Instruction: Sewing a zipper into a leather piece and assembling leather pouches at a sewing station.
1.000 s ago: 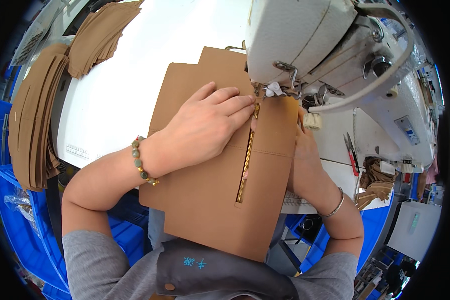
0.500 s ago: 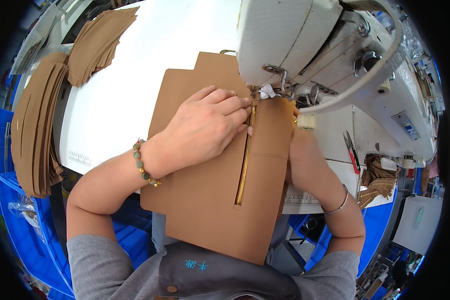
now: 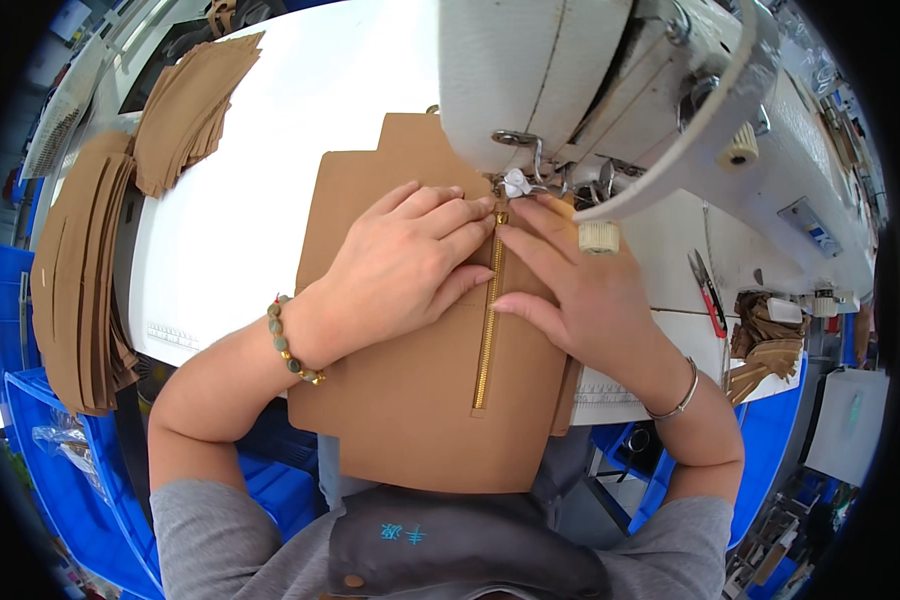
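Note:
A brown, leather-like panel with notched corners lies under the head of a white sewing machine, its near end reaching over the table edge toward my apron. A gold-toothed zipper runs along a narrow slot in it. Left of the zipper, my left hand rests flat on the panel, fingertips close to the needle area. My right hand lies on the panel on the other side, fingers spread, thumb at the zipper's edge. Neither hand grips anything. The needle tip is hard to make out beside a small white piece.
Two stacks of brown pieces, one long and one fanned, sit on the left. Red-handled scissors lie to the right, near brown scraps. Blue bins stand below the white table.
My right hand has come from beneath the panel's right edge to lie on top beside the zipper. My left hand stays beside the zipper. The panel's near end has shifted slightly.

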Demonstrator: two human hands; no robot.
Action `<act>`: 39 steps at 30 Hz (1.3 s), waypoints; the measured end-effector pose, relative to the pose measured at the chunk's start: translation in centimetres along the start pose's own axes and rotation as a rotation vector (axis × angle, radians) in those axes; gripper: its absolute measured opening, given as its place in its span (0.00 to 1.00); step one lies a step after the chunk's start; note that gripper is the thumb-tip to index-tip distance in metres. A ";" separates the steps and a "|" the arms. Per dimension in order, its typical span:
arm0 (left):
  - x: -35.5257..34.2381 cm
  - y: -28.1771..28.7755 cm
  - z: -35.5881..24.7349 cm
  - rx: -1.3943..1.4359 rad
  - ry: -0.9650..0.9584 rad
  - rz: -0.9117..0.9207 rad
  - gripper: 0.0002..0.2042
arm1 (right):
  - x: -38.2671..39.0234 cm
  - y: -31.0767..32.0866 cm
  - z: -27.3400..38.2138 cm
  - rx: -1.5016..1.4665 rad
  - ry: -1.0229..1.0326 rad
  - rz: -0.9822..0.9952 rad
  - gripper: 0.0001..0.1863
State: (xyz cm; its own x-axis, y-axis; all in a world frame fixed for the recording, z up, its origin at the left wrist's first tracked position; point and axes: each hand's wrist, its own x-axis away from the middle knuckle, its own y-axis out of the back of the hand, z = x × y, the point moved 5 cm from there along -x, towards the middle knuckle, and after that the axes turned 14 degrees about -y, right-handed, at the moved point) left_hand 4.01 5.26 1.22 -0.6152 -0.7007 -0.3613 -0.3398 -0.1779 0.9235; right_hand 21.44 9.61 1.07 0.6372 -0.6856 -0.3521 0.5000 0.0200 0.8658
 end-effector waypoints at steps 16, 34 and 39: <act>0.0 -0.2 0.1 0.002 0.013 -0.056 0.22 | 0.0 -0.8 -0.3 0.103 -0.010 0.116 0.33; -0.2 -0.2 0.1 -0.001 0.015 -0.033 0.22 | 0.1 -0.7 -0.1 0.086 -0.005 0.090 0.31; -0.2 -0.2 0.1 -0.006 0.011 -0.038 0.22 | 0.1 -0.7 -0.1 0.112 0.001 0.101 0.30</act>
State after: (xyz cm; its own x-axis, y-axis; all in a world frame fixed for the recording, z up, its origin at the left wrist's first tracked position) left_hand 4.12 5.55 1.13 -0.5938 -0.7010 -0.3949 -0.3584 -0.2089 0.9099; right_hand 21.18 9.60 0.36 0.6815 -0.6834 -0.2618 0.3647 0.0070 0.9311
